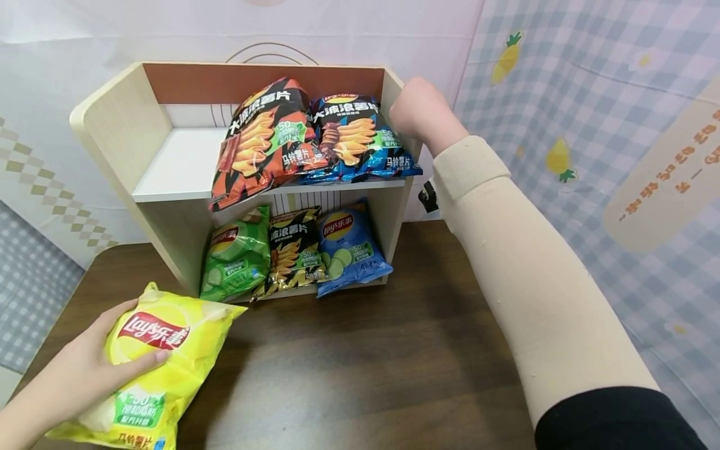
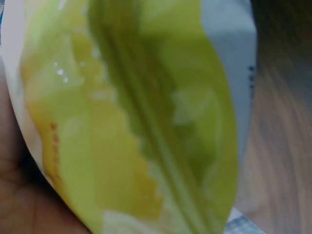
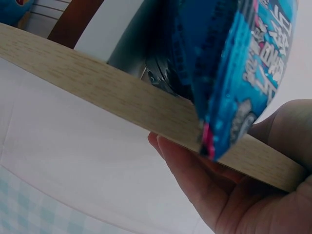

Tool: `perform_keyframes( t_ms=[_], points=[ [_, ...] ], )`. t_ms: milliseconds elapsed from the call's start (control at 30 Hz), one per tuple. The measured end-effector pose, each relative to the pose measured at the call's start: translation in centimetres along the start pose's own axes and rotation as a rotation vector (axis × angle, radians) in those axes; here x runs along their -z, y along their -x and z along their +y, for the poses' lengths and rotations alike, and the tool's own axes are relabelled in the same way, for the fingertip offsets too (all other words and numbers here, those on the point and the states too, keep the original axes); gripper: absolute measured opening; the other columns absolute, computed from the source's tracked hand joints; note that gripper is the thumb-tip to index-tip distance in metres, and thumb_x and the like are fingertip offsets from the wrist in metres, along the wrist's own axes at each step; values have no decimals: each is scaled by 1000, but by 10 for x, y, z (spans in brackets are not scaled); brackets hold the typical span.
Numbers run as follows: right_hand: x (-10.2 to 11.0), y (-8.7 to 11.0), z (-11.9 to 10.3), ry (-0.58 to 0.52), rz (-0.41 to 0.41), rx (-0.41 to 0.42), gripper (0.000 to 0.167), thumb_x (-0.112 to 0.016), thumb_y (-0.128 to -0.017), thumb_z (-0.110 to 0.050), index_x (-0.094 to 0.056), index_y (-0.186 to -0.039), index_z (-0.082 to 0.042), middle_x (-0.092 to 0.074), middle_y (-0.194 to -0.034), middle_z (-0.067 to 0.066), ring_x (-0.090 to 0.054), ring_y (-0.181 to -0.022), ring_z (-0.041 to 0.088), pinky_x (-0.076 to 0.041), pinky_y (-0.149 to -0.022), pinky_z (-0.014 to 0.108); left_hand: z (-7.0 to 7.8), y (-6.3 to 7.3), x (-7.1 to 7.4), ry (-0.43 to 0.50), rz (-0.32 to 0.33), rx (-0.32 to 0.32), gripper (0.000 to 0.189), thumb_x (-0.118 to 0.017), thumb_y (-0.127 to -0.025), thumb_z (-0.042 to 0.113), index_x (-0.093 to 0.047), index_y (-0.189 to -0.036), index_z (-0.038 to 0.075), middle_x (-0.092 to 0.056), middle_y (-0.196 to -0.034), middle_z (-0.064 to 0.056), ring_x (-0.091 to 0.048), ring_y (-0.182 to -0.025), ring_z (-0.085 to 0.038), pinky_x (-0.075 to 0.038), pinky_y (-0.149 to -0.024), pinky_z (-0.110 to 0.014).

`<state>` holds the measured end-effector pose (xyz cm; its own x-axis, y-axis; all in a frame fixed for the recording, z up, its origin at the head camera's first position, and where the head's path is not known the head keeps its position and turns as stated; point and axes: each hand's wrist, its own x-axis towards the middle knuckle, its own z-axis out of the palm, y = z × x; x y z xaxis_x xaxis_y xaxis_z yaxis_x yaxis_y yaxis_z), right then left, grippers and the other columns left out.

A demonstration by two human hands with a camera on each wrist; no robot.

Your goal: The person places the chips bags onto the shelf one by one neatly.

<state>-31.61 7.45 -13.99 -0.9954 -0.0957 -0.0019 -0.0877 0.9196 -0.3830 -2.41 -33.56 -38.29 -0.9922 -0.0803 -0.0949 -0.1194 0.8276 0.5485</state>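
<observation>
At the lower left of the head view, my left hand (image 1: 84, 365) grips a yellow bag of potato chips (image 1: 191, 362) with its front facing up, thumb across it. The left wrist view shows the back seam of this bag. My right hand (image 1: 423, 112) grips the upper right side panel of a wooden two-tier shelf (image 1: 115, 119); in the right wrist view its thumb and fingers lie on either side of the panel. Close by on the upper tier leans a blue-and-black chip bag (image 1: 360, 140), with a red-and-black chip bag (image 1: 264, 140) to its left, tilted and overhanging the front edge.
On the lower tier stand a green chip bag (image 1: 236, 256), a black-and-gold chip bag (image 1: 295, 250) and a blue chip bag (image 1: 351, 247). The shelf rests on a dark wooden table (image 1: 360, 369). Behind it hangs a white patterned cloth (image 1: 185, 31), with a checked cloth (image 1: 619, 125) at the right.
</observation>
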Motion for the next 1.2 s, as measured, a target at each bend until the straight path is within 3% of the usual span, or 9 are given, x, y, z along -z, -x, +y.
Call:
perform_keyframes(
  t_ms=[267, 433, 633, 833, 1200],
  points=[
    [0, -1, 1, -4, 4, -5, 52, -40, -95, -11, -33, -145, -1, -46, -139, 12, -48, -114, 26, -47, -92, 41, 21, 3, 3, 63, 119, -83, 102, -78, -81, 39, -12, -156, 23, -60, -86, -11, -60, -56, -14, -47, -50, -30],
    [0, 0, 1, -3, 6, -4, 52, -40, -95, -11, -33, -145, -1, -45, -139, 13, -48, -114, 26, -47, -93, 41, 29, 4, 9, 94, 227, -133, 101, -83, -78, 32, -18, -155, 28, -57, -100, -16, -59, -58, -12, -47, -50, -28],
    [0, 0, 1, 8, 10, 6, 51, -40, -94, -12, -34, -144, 0, -46, -138, 13, -49, -113, 25, -47, -92, 40, 37, 7, 14, 181, 281, -170, 98, -83, -78, 21, -22, -153, 34, -53, -103, -12, -61, -61, -14, -49, -49, -30],
    [0, -1, 1, 3, 7, 1, 51, -39, -95, -12, -33, -145, -1, -46, -138, 13, -48, -114, 25, -47, -93, 41, 47, 6, 15, 242, 333, -196, 96, -83, -76, 12, -27, -152, 32, -53, -100, -2, -62, -66, -13, -51, -50, -29],
    [0, -3, 2, 8, 5, -3, 51, -41, -95, -11, -34, -144, -1, -46, -138, 13, -48, -114, 26, -46, -93, 41, 85, -12, 23, 389, 441, -290, 92, -79, -76, -1, -31, -150, 25, -55, -108, -1, -60, -78, -7, -50, -58, -19]
  ],
)
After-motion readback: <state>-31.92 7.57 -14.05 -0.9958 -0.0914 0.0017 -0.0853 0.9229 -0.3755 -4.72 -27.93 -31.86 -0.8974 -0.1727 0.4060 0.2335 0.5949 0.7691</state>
